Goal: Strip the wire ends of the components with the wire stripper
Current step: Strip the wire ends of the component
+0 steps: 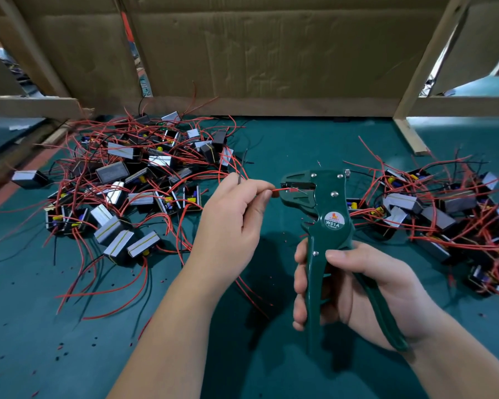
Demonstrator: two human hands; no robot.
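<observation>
My right hand (355, 286) grips both handles of a dark green wire stripper (327, 214), held upright over the table with its jaws pointing left. My left hand (236, 217) pinches a red wire (278, 191) between thumb and forefinger, and the wire's end lies inside the stripper's jaws. A thin black wire (241, 168) sticks up from the same hand. The component these wires belong to is hidden under my left hand and arm.
A big pile of black box components with red and black wires (133, 185) lies at the left, a second pile (444, 217) at the right. Bits of insulation dot the green mat (69, 341). Cardboard panels and wooden posts (271, 53) wall the back.
</observation>
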